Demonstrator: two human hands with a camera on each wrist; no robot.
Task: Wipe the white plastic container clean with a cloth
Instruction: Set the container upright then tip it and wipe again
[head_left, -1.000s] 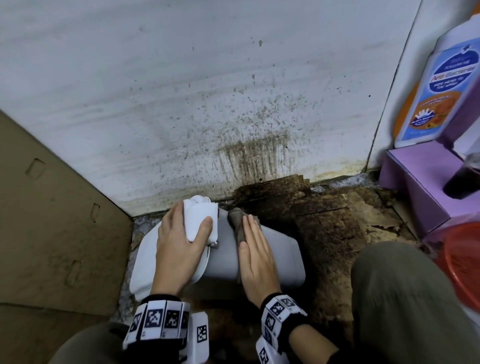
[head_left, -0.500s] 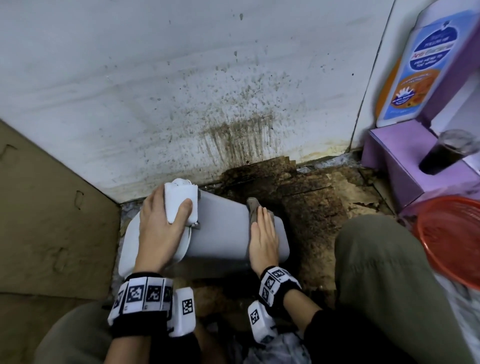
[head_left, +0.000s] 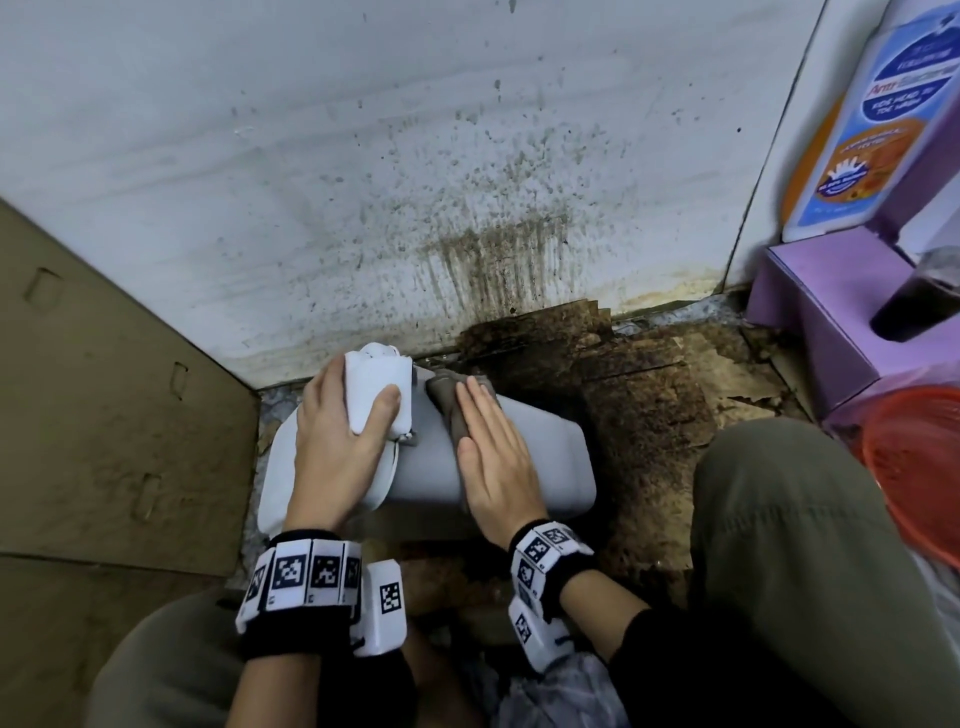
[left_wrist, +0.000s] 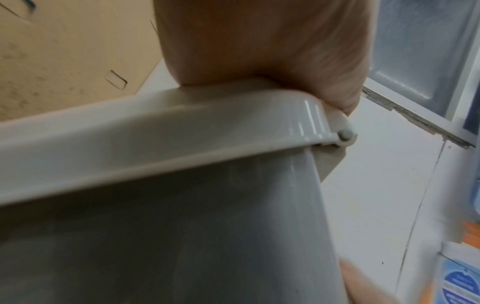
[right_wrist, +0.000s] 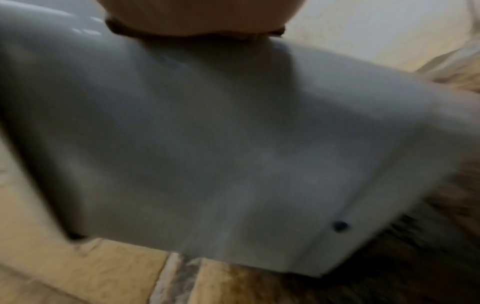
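The white plastic container lies on its side on the dirty floor, its lid end to the left. My left hand grips the white latch at the lid, thumb curled over it. My right hand lies flat with straight fingers on the container's upper side and presses a grey-brown cloth under them, right beside the latch. The left wrist view has the lid rim under my left hand. In the blurred right wrist view, the container wall fills the frame and the cloth's edge peeks out.
A stained white wall stands just behind the container. Brown cardboard closes off the left. To the right are a purple box, a blue-labelled bottle, a dark cup and a red basket. My knee is at right.
My right hand slid the cloth toward the container's right end, then back left next to the latch. My left hand kept its grip on the latch.
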